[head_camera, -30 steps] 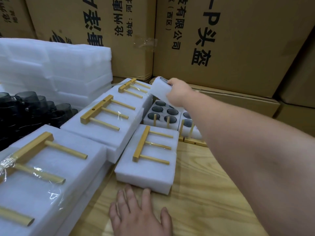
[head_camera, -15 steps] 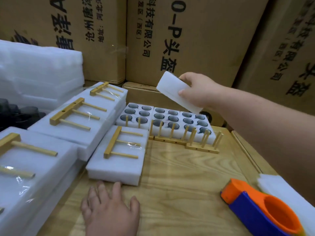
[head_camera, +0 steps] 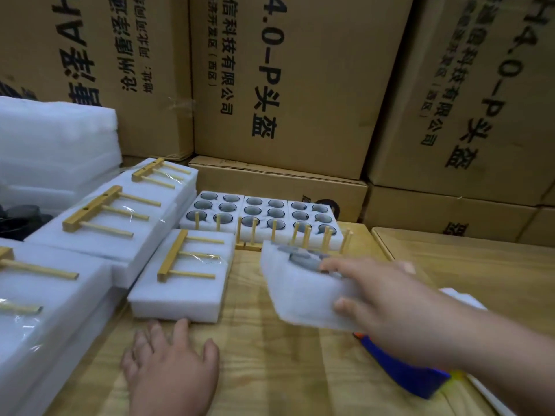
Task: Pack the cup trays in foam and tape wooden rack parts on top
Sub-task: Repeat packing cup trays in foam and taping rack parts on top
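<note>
A pale wooden tabletop (head_camera: 270, 370) carries white foam packs (head_camera: 183, 283) with wooden rack parts taped on top at the left, three open foam cup trays (head_camera: 261, 214) along the back edge, upright wooden peg racks (head_camera: 303, 238) just before them, and a blue-and-orange tape dispenser (head_camera: 402, 376) at the right.

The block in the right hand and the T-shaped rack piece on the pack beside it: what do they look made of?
Block: looks like white packing foam, matte and slightly translucent at the edges, with dark cups apparently sunk in its top; motion blur hides detail. The right hand grips it by one end.

Rack piece: pale unfinished-looking wood, possibly bamboo, a flat bar with three round dowels, under glossy clear tape.
</note>
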`<state>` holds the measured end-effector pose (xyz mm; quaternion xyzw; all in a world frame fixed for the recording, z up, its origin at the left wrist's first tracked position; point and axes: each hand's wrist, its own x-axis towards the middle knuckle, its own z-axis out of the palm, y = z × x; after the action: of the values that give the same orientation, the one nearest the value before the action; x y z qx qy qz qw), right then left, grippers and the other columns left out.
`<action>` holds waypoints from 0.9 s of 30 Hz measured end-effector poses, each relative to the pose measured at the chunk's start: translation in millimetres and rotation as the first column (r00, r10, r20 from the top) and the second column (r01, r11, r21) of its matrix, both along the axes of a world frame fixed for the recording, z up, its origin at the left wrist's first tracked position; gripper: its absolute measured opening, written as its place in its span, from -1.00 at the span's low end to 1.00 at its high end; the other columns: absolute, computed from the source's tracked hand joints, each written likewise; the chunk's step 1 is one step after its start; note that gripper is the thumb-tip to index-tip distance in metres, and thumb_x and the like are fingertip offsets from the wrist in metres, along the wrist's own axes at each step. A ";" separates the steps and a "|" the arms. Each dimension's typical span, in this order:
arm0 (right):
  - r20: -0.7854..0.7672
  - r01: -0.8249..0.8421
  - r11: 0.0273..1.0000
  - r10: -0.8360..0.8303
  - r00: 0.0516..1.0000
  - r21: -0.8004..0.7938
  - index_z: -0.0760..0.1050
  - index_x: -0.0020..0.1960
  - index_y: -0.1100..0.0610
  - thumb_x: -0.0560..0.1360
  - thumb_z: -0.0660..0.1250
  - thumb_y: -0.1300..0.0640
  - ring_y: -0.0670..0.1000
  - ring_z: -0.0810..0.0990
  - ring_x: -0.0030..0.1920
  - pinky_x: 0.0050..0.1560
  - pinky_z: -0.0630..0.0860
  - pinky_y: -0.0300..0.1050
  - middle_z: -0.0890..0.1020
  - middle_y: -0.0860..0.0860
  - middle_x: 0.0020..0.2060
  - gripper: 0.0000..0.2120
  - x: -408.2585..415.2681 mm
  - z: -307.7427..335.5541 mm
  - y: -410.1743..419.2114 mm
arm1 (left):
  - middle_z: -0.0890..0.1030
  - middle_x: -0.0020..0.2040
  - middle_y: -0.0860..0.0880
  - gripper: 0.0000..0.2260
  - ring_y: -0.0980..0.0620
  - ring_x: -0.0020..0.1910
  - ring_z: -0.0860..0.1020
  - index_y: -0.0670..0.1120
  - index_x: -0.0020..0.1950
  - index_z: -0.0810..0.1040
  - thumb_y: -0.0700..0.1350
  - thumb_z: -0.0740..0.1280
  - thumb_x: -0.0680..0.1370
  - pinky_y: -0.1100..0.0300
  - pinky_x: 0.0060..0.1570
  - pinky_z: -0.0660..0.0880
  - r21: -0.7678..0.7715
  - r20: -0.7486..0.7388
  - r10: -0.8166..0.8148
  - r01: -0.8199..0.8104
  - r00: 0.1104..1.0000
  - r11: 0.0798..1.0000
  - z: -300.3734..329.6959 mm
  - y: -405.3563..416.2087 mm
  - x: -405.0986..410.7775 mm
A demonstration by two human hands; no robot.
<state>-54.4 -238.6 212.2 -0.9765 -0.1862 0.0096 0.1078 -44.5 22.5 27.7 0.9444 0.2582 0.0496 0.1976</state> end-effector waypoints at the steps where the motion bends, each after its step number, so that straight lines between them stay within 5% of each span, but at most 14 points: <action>1: -0.009 -0.019 1.000 0.019 1.000 0.003 0.10 0.31 -0.46 0.64 0.19 -0.09 -0.16 0.20 0.14 0.20 0.06 -0.14 0.40 -0.35 0.26 -0.60 -10.9 -7.7 -2.0 | 0.09 0.64 -0.09 -0.42 -0.13 0.61 0.05 0.24 0.49 0.21 0.37 0.06 0.49 -0.05 0.54 0.00 -0.007 0.004 -0.003 0.003 1.000 1.000 0.0 0.6 -0.1; 4: -0.033 -0.083 0.994 0.080 0.996 -0.069 0.02 0.33 -0.44 0.61 0.20 -0.09 -0.34 0.12 0.13 0.22 -0.01 -0.13 0.34 -0.36 0.27 -0.53 -33.2 -29.9 0.7 | 0.10 0.64 -0.11 -0.40 -0.15 0.60 0.05 0.21 0.51 0.21 0.37 0.06 0.50 -0.07 0.53 0.00 -0.003 -0.010 -0.004 0.004 1.000 1.000 1.2 0.4 -0.9; 8: -0.068 -0.062 0.987 0.053 0.996 -0.148 0.00 0.36 -0.44 0.56 0.19 -0.12 0.00 0.18 0.25 0.22 0.03 -0.02 0.28 -0.25 0.14 -0.49 -49.6 -60.6 7.0 | 0.11 0.63 -0.12 -0.41 -0.16 0.60 0.05 0.19 0.53 0.21 0.35 0.04 0.52 -0.07 0.54 0.00 0.032 -0.015 0.003 -0.002 1.000 0.999 1.9 -2.1 -3.1; 11: 0.045 -0.038 0.969 0.050 0.998 -0.245 0.33 0.18 -0.40 0.47 0.28 -0.23 0.01 0.29 0.00 0.14 0.13 0.01 0.40 -0.12 -0.09 -0.70 -68.2 -82.4 19.8 | 0.13 0.62 -0.13 -0.44 -0.17 0.60 0.06 0.19 0.50 0.24 0.33 0.05 0.53 -0.08 0.54 0.00 0.047 -0.024 -0.001 0.002 1.000 0.999 0.1 -2.2 -5.0; 14: 0.124 0.004 0.954 0.035 0.992 -0.301 0.47 -0.23 -0.34 0.14 0.40 -0.38 -0.10 0.21 -0.35 -0.14 0.17 -0.21 0.19 -0.13 -0.42 -0.74 -78.8 -95.6 20.3 | 0.17 0.61 -0.15 -0.46 -0.17 0.59 0.08 0.18 0.48 0.28 0.32 0.08 0.52 -0.10 0.54 0.00 0.074 -0.031 0.001 0.001 1.000 0.997 -3.3 -2.3 -8.0; 15: 0.157 -0.057 0.946 0.112 0.981 -0.320 0.50 -0.22 -0.34 0.11 0.41 -0.36 -0.09 0.22 -0.38 -0.21 0.18 -0.25 0.20 -0.13 -0.40 -0.72 -77.4 -96.0 21.9 | 0.18 0.61 -0.15 -0.46 -0.17 0.58 0.09 0.18 0.47 0.29 0.31 0.08 0.52 -0.10 0.54 0.00 0.078 -0.031 0.002 0.001 1.000 0.997 -4.3 -2.2 -8.5; 16: 0.010 -0.141 0.931 0.153 0.988 -0.338 0.54 -0.13 -0.33 0.24 0.39 -0.34 -0.08 0.34 -0.37 -0.24 0.28 -0.21 0.28 -0.12 -0.36 -0.76 -76.7 -90.9 22.0 | 0.18 0.60 -0.15 -0.47 -0.17 0.58 0.09 0.18 0.46 0.29 0.31 0.08 0.52 -0.11 0.54 0.01 0.082 -0.032 0.002 0.001 0.999 0.997 -5.2 -2.3 -8.5; 18: -0.133 -0.250 0.933 0.222 0.966 -0.259 0.50 0.28 -0.15 0.62 0.06 -0.36 0.08 0.57 0.09 0.02 0.42 0.22 0.44 -0.05 -0.07 -0.56 -62.2 -89.9 22.1 | 0.19 0.60 -0.15 -0.47 -0.18 0.58 0.09 0.19 0.46 0.29 0.32 0.08 0.52 -0.11 0.53 0.01 0.092 -0.038 0.002 0.001 0.999 0.996 -6.8 -2.4 -8.1; 20: -0.210 -0.290 0.930 0.245 0.947 -0.226 0.25 0.43 -0.12 0.65 -0.05 -0.33 0.15 0.41 0.36 0.27 0.33 0.09 0.45 -0.01 0.21 -0.53 -56.0 -90.6 21.3 | 0.19 0.60 -0.15 -0.47 -0.18 0.58 0.10 0.19 0.46 0.29 0.32 0.08 0.52 -0.11 0.53 0.01 0.098 -0.036 0.003 0.000 0.999 0.995 -8.0 -2.5 -7.5; 21: -0.198 -0.262 0.935 0.218 0.956 -0.238 0.23 0.42 -0.17 0.65 0.04 -0.27 0.10 0.39 0.36 0.25 0.35 0.01 0.45 -0.04 0.27 -0.61 -47.0 -90.1 22.3 | 0.19 0.60 -0.15 -0.47 -0.18 0.58 0.10 0.19 0.45 0.29 0.32 0.08 0.52 -0.11 0.53 0.01 0.098 -0.034 0.004 -0.001 0.999 0.995 -8.5 -2.3 -7.4; 24: -0.030 -0.164 0.983 0.162 0.986 -0.081 0.26 0.45 -0.22 0.48 0.10 -0.48 -0.12 0.29 0.35 0.31 0.28 -0.11 0.40 -0.22 0.29 -0.38 -35.7 -86.8 26.9 | 0.19 0.60 -0.15 -0.47 -0.17 0.58 0.10 0.20 0.45 0.29 0.32 0.07 0.51 -0.10 0.54 0.01 0.103 -0.033 0.012 -0.008 0.999 0.995 -9.1 -2.2 -7.6; 27: 0.028 -0.159 0.987 0.159 0.987 0.002 0.11 0.55 -0.29 0.46 0.03 -0.53 -0.09 0.03 0.55 0.54 -0.10 -0.11 0.15 -0.18 0.54 -0.28 -13.5 -101.3 31.4 | 0.18 0.61 -0.14 -0.47 -0.17 0.58 0.09 0.20 0.46 0.28 0.32 0.08 0.51 -0.09 0.54 0.00 0.094 -0.028 0.019 -0.016 0.999 0.995 -9.6 -2.5 -7.3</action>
<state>-68.0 -207.3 111.0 -0.9585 -0.2648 0.0044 0.1060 -51.8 19.9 18.1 0.9509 0.2667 0.0497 0.1488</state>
